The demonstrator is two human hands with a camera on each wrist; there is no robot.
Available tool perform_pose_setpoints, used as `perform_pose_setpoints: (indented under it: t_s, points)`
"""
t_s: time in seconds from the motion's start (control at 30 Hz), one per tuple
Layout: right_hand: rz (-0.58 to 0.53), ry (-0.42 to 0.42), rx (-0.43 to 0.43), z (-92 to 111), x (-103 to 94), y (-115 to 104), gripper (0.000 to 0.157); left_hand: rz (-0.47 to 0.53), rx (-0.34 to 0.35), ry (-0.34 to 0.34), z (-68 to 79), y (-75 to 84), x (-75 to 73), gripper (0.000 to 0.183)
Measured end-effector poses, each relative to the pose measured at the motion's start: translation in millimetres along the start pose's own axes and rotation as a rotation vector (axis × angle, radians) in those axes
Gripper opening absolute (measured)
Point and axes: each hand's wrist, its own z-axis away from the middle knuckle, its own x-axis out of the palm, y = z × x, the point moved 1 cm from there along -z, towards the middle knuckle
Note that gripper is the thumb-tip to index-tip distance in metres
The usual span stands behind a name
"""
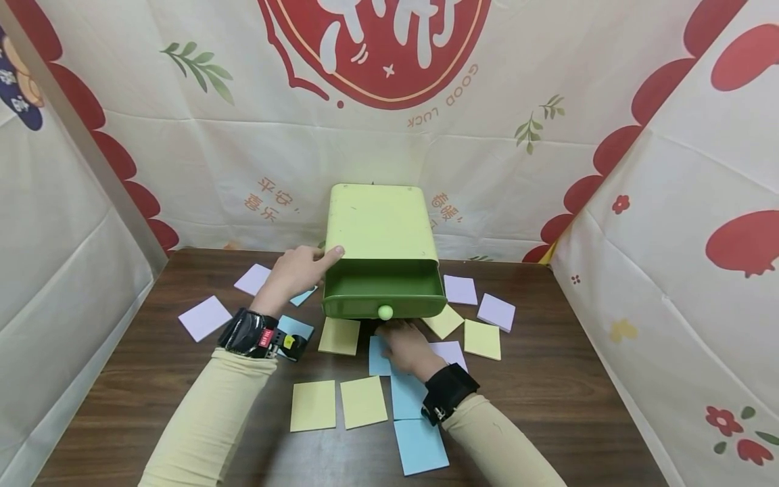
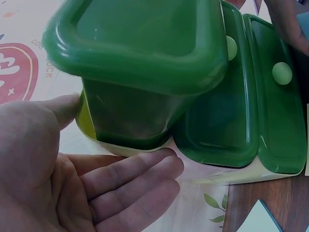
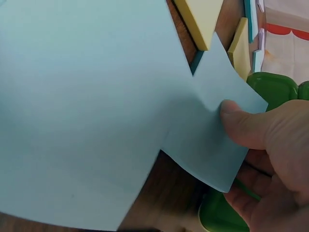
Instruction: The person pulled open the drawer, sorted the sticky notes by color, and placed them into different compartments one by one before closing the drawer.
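A light green cabinet point(image 1: 383, 220) with several dark green drawers stands at the back of the table. Its top drawer point(image 1: 385, 306) is pulled out, and no contents show inside. My left hand point(image 1: 298, 270) rests against the cabinet's left side, thumb near the top edge and fingers extended, as the left wrist view point(image 2: 120, 188) also shows. Below the drawer front, my right hand point(image 1: 406, 346) pinches a blue sticky note point(image 3: 207, 130) between thumb and fingers. More blue notes point(image 1: 420, 446) lie under and beside the right wrist.
Yellow notes point(image 1: 313, 406) lie in front of the cabinet and to its right point(image 1: 483, 339). Purple notes lie at left point(image 1: 204, 318) and right point(image 1: 496, 312). Another blue note point(image 1: 295, 328) is partly hidden by the left wrist. Printed cloth point(image 1: 243, 169) surrounds the table's back and sides.
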Motion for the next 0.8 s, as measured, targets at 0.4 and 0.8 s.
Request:
perform_pose_setpoints:
  t_s: [0.4,0.8]
  points:
    - [-0.055,0.086,-0.062,5.0,-16.0,-2.8,0.015,0.008,-0.008,-0.009,0.5,1.0,0.3,0.071]
    - [-0.113,0.038,-0.062,15.1,-38.9,-7.4,0.017,-0.002,-0.005,-0.004,1.7,1.7,-0.2,0.069]
